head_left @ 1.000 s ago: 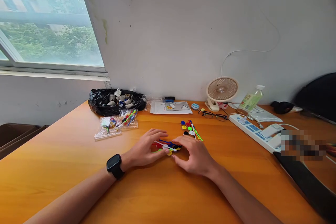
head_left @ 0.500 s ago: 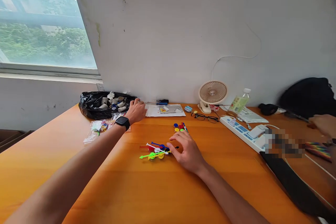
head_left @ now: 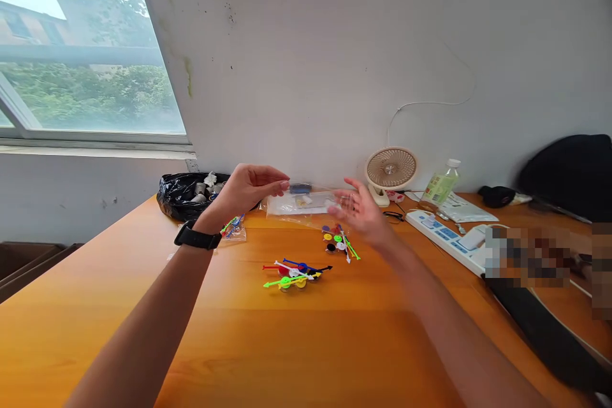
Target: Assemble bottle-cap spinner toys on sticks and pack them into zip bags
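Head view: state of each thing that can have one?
Left hand: pinching clear bag
Right hand: open, contact with clear bag unclear
Clear bag: held
Near arrow pieces: overlapping in a pile
Black bag: open
Bottle: capped
Power strip: plugs inserted
Fan: running or off, cannot tell

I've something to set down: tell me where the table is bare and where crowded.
Bare: the near table bordered by both forearms and the arrow pile; also between the left forearm and left edge. Crowded: the back, from black bag to fan, and around the power strip.
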